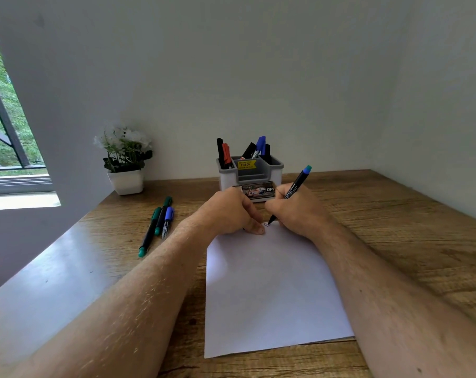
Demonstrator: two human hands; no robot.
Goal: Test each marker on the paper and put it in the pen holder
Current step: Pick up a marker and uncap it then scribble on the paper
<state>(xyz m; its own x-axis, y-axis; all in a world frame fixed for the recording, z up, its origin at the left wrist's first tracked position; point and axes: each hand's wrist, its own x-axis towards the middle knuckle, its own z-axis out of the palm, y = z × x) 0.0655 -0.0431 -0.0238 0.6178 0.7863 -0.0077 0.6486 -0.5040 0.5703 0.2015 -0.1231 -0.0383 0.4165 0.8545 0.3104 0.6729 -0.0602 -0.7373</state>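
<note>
The right hand grips a marker, its tip touching the paper near the far edge. The left hand presses curled fingers on that edge (whether it holds something, I cannot tell). The pen holder stands just behind; three markers lie left, on the table.
</note>
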